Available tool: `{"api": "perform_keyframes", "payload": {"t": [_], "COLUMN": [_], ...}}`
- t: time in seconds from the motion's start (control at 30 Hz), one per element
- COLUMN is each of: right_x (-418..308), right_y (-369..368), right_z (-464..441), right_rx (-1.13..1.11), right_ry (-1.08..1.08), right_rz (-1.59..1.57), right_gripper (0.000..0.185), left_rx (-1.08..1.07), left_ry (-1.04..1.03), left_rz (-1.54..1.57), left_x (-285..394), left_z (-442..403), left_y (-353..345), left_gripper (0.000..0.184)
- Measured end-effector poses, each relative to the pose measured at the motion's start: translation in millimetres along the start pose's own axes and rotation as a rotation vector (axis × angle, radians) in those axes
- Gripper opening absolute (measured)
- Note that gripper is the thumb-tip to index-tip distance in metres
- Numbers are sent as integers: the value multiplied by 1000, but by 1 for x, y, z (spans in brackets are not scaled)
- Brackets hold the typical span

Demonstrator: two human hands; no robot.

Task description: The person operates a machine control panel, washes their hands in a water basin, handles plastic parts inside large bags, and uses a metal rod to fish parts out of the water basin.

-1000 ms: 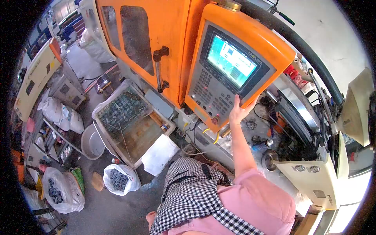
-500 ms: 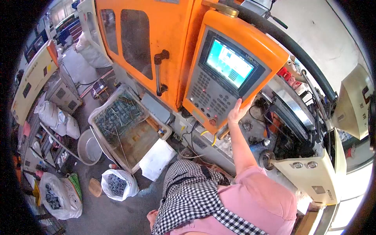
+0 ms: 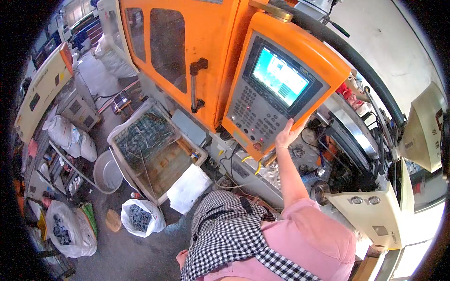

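Note:
My right hand [image 3: 285, 134] is at the lower right edge of the orange control panel [image 3: 323, 51]. Its thumb lies against the front near the keypad [image 3: 253, 112], and the other fingers wrap round the side, partly out of sight. Above the keypad the screen [image 3: 280, 77] is lit. Low beside the checkered apron [image 3: 229, 234], only a small part of my left hand [image 3: 182, 257] shows. Its fingers are mostly hidden by the body, so what it holds, if anything, cannot be seen.
Left of the panel is an orange machine door [image 3: 211, 42] with a handle [image 3: 196, 86]. A large tub [image 3: 164, 175] of dark parts, a white bag [image 3: 157, 225] of grey pieces, a round basin [image 3: 105, 175] and another bag [image 3: 82, 243] stand on the floor.
The whole view has shifted slightly, with the panel and door now a little further right. My right hand stays at the panel's edge, and my left hand stays low beside the apron.

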State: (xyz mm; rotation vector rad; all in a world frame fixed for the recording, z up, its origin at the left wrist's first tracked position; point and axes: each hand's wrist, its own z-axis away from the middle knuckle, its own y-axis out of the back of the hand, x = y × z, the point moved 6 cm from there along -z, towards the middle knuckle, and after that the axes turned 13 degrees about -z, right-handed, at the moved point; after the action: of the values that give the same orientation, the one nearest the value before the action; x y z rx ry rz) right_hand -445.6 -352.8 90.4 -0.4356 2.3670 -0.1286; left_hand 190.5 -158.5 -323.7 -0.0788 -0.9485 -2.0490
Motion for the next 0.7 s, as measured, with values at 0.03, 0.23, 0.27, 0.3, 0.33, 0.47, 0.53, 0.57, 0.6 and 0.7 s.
{"api": "perform_keyframes", "payload": {"t": [0.03,0.23,0.27,0.3,0.33,0.47,0.53,0.57,0.6,0.7], "right_x": [-2,3,1,1,0,7,4,2,2,-2], "right_y": [0,1,1,0,0,2,3,0,0,-3], "right_z": [0,0,0,1,1,1,-1,1,2,5], "right_rx": [2,-12,-19,-21,-15,-2,4,9,-8,-21], "right_ry": [-11,-11,0,-3,-2,4,-11,-27,2,46], "right_rz": [7,25,46,44,45,-8,19,48,88,76], "right_gripper": [61,61,61,61,60,61,60,60,60,59], "left_rx": [6,25,67,107,113,164,205,210,25,-13], "left_ry": [13,-236,-479,-586,-602,-640,-659,-636,-331,59], "left_rz": [2,-86,-256,-352,-382,-484,-517,-488,-107,503], "left_x": [12,17,27,26,23,4,-1,-7,1,-3], "left_z": [7,3,10,15,15,12,11,10,22,42], "left_y": [6,7,6,7,5,-7,-13,-18,-8,-7], "left_gripper": [16,16,15,14,14,13,13,12,12,19]}}
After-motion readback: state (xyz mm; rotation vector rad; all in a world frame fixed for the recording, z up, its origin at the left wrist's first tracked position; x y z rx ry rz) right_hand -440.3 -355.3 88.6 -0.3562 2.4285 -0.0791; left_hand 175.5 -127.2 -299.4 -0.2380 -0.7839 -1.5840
